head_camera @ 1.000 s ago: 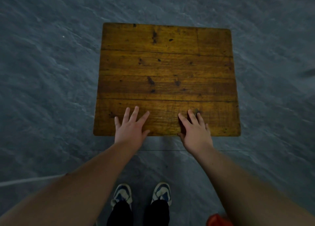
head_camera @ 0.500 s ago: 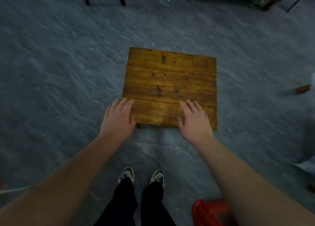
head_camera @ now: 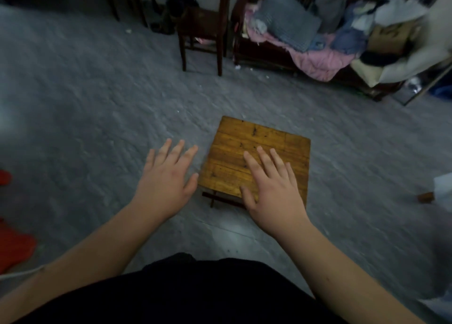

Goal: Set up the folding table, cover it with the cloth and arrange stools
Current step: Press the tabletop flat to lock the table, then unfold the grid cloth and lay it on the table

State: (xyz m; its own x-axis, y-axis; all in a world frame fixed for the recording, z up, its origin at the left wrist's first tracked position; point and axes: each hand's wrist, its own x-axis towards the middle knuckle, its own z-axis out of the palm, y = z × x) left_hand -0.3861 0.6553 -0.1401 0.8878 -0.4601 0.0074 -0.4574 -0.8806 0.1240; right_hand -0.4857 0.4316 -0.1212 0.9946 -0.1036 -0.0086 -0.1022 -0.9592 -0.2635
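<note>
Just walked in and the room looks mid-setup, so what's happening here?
A person stands over a small wooden table on the grey floor. Both hands are open and flat: the right hand is over the tabletop, the left hand beside its left edge. No cloth covers it yet.

Folding table (head_camera: 256,150): glossy planked wood (dark knots); floor (head_camera: 97,115) rough, matt grey; chair (head_camera: 203,25) dark wood.

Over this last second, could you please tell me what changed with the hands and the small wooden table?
Both hands left the square yellow-brown wooden tabletop: the left hand now hangs beside it over the grey floor, the right hand above it. Fingers stayed straight; the table stayed bare.
</note>
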